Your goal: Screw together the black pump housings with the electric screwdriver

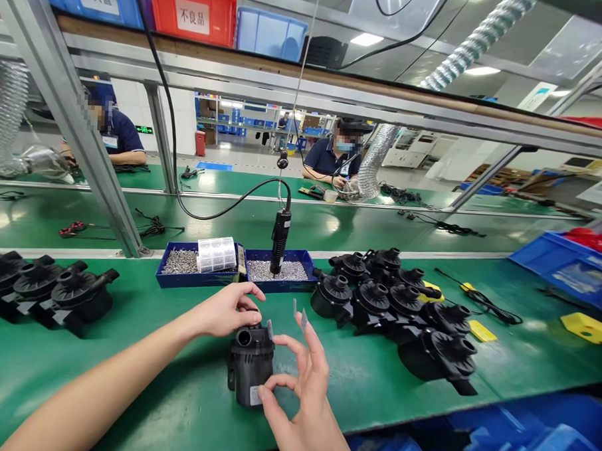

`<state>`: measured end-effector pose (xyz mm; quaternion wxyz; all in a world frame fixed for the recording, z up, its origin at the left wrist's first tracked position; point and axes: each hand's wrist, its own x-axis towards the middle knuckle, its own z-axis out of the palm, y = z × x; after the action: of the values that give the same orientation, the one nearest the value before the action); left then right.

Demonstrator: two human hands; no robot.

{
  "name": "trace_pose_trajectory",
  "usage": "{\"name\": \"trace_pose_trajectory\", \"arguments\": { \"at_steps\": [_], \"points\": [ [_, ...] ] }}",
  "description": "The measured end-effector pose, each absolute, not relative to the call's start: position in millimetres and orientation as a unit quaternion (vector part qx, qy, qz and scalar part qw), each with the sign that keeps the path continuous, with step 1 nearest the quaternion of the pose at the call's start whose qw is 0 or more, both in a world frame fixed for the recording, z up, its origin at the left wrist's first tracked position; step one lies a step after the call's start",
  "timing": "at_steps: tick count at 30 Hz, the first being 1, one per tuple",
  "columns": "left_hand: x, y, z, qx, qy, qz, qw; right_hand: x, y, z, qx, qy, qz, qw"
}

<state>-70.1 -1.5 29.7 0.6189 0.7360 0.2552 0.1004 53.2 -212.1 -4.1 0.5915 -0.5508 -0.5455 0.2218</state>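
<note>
A black pump (252, 363) with a round spout stands upright on the green bench between my hands. My left hand (227, 309) is closed on its top, thumb and fingers curled at the spout end. My right hand (304, 385) is at its right side, thumb tip against the edge of a small white label (255, 396) low on the body. Three small grey label stickers cling to the right hand's fingertips, one sticker (304, 320) standing up from a raised finger and another sticker (270, 329) beside the pump's top. The remaining right fingers are spread.
Behind the pump, a blue tray (199, 281) holds screws and a label roll (216, 254). An electric screwdriver (280, 241) hangs over a second screw tray (303, 287). Black pumps (377, 298) crowd the right; more pumps (73, 292) line the left. Yellow pieces (588, 328) lie far right.
</note>
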Motion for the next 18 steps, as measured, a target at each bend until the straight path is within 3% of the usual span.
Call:
{"name": "trace_pose_trajectory", "arguments": {
  "at_steps": [18],
  "points": [
    [-69,-6,31,0.731,0.268,0.106,0.619,70,-204,-40,-0.613,-0.486,0.219,0.583]
  ]
}}
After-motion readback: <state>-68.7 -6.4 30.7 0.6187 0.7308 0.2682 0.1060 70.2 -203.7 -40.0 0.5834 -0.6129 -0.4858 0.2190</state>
